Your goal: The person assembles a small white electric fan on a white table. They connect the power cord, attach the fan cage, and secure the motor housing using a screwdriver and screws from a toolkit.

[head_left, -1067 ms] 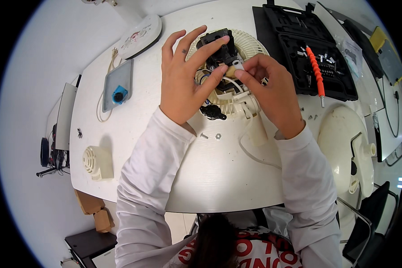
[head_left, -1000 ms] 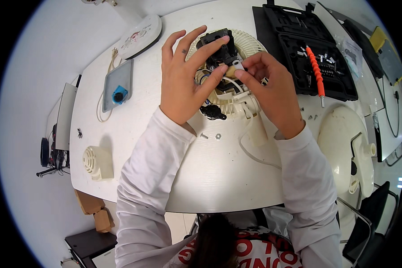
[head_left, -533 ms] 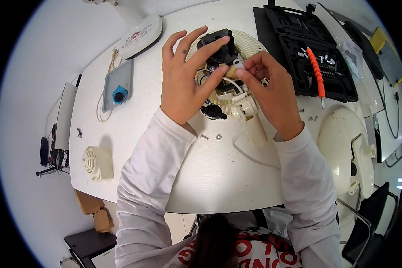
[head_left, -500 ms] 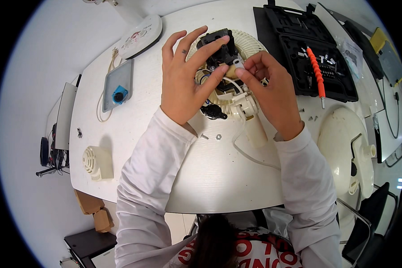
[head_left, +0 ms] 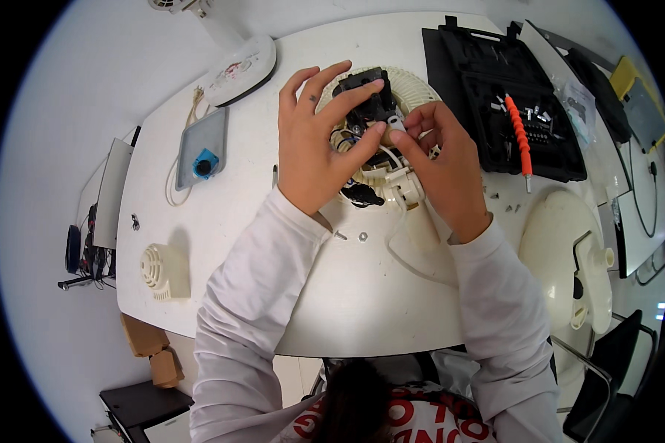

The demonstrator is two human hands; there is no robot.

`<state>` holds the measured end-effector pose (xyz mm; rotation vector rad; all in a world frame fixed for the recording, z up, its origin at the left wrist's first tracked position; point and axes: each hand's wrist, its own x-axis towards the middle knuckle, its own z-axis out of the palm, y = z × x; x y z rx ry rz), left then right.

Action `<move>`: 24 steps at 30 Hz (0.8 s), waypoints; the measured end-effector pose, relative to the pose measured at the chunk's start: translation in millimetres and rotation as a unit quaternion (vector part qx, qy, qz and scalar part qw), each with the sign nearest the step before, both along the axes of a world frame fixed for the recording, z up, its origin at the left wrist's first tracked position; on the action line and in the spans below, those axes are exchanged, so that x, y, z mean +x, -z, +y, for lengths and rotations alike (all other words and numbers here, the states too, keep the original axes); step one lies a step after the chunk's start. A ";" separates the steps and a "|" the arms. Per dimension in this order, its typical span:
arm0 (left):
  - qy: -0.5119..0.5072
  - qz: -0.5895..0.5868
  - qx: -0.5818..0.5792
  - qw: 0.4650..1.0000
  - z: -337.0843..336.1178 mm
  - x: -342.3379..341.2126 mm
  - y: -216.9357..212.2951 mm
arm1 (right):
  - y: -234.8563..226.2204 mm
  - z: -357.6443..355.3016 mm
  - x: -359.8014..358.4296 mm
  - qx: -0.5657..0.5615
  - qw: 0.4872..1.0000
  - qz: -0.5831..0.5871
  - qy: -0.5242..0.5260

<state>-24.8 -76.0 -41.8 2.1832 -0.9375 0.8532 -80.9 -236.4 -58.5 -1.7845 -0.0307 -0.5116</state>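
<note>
An opened cream electric fan lies at the far middle of the table, its round grille [head_left: 415, 88] under the other parts. My left hand [head_left: 314, 148] grips the black motor part [head_left: 369, 83] between index finger and thumb, its other fingers raised. From the right, my right hand [head_left: 451, 166] pinches a small whitish piece [head_left: 396, 123] against the motor's side, close to my left thumb. Wires run beneath my hands. The cream neck joint [head_left: 404, 188] and its tube [head_left: 423, 227] point toward me. Beside them is a black knob-like part [head_left: 362, 195]. My fingers partly hide the motor.
A screw [head_left: 340, 235] and a nut [head_left: 363, 237] lie nearer me. At left are a cream vented cover [head_left: 171, 275] and a grey tray [head_left: 213, 129] with a blue-black part. An open black tool case [head_left: 495, 148] with an orange flexible shaft [head_left: 517, 127] and a cream fan base [head_left: 554, 236] stand right.
The view has shifted a little, so the tabletop things sit slightly lower in the picture. Both hands keep their hold on the motor part and the whitish piece.
</note>
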 end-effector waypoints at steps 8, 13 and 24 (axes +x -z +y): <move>-0.018 -0.031 -0.019 0.999 -3.1 1.0 1.6 | 0.0 -1.8 0.7 0.016 1.000 -0.003 -0.018; -0.009 -0.038 -0.020 0.999 -3.1 2.0 -0.2 | 0.7 -3.8 2.1 0.020 1.000 -0.019 -0.012; 0.012 -0.078 -0.002 0.997 4.9 9.2 4.4 | -92.2 -89.7 -109.3 0.123 0.928 -0.289 0.203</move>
